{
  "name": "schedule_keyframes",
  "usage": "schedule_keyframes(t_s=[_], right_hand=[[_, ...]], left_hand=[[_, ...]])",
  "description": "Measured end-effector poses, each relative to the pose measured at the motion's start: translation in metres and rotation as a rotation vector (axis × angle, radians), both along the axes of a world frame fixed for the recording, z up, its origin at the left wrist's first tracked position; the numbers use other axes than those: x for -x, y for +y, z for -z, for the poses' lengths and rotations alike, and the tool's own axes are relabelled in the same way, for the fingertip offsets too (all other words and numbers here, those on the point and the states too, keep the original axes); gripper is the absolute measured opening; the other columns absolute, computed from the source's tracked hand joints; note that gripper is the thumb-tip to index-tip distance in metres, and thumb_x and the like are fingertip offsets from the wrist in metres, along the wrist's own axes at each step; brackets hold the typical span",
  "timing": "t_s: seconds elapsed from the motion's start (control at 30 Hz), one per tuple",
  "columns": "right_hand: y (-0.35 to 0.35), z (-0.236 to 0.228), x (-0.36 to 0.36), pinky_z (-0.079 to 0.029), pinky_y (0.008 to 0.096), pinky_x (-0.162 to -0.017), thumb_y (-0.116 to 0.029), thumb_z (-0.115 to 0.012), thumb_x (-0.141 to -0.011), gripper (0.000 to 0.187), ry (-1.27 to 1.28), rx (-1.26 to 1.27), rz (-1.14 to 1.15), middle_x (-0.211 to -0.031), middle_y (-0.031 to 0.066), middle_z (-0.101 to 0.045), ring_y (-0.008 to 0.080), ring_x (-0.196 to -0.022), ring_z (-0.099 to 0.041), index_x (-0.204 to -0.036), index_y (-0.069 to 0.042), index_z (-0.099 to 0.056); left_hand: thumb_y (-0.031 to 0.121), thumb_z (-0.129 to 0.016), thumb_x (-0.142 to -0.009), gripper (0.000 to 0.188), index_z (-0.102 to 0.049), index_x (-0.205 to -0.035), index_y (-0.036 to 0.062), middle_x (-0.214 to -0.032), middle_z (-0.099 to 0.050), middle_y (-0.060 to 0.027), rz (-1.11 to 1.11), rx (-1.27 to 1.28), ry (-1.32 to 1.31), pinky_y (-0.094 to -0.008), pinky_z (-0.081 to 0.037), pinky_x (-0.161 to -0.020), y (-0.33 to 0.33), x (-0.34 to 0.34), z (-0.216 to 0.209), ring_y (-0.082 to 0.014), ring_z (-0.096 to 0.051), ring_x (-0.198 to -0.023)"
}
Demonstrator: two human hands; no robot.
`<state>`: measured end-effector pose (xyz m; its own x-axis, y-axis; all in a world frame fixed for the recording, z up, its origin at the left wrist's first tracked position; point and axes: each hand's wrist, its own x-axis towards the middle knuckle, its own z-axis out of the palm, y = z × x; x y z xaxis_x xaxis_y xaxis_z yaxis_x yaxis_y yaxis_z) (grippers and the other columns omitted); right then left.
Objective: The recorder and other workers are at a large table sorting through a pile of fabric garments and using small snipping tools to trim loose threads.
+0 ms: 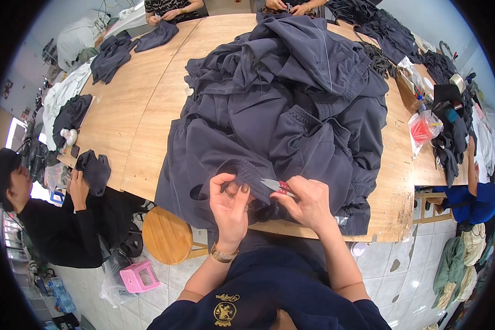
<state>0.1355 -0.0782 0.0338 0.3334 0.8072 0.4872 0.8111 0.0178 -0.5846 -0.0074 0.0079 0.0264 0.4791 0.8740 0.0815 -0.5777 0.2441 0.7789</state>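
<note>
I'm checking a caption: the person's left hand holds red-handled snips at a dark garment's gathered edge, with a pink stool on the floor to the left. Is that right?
Not quite: in the head view, the right hand holds the red-handled snips at the dark garment's gathered edge, not the left hand. The pink stool is on the floor to the left.

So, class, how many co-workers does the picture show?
4: a black-capped worker, left; a patterned-top worker, top edge; another worker, top centre; a blue-clad worker, far right. More may be hidden.
</note>
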Motion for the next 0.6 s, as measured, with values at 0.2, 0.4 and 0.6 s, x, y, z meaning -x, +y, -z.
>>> schedule_keyframes(t_s=[0.2, 0.4, 0.6], right_hand=[[-0.0028, 0.0021, -0.0001, -0.036, 0.0311, -0.044, -0.036, -0.07, -0.076, 0.036, 0.147, 0.002, 0.063, -0.057, 0.0059, -0.048, 0.0238, -0.045, -0.047, -0.065, -0.007, -0.052], [0.0005, 0.0017, 0.0006, -0.037, 0.0314, -0.044, -0.036, -0.07, -0.076, 0.037, 0.042, -0.033, 0.045, -0.057, 0.0062, -0.048, 0.0237, -0.045, -0.048, -0.065, -0.007, -0.052], [0.0024, 0.0017, 0.0012, -0.036, 0.0313, -0.044, -0.037, -0.071, -0.076, 0.037, 0.03, -0.03, 0.039, -0.056, 0.006, -0.048, 0.0234, -0.044, -0.047, -0.065, -0.007, -0.052]], left_hand=[[-0.004, -0.054, -0.088, 0.029, -0.04, -0.112, 0.0056, -0.094, -0.058, -0.0081, 0.002, -0.007, 0.002, -0.0227, -0.05, -0.071, 0.001, 0.0009, 0.0003, -0.0101, -0.058, -0.081], [-0.004, -0.054, -0.088, 0.029, -0.04, -0.112, 0.0044, -0.095, -0.059, -0.0094, -0.015, -0.022, 0.015, -0.0237, -0.051, -0.073, -0.0003, -0.0006, -0.0003, -0.0108, -0.058, -0.083], [-0.004, -0.054, -0.088, 0.029, -0.04, -0.111, 0.0038, -0.095, -0.059, -0.01, -0.019, -0.045, 0.028, -0.0242, -0.051, -0.073, -0.0001, -0.0013, 0.0004, -0.0112, -0.058, -0.084]])
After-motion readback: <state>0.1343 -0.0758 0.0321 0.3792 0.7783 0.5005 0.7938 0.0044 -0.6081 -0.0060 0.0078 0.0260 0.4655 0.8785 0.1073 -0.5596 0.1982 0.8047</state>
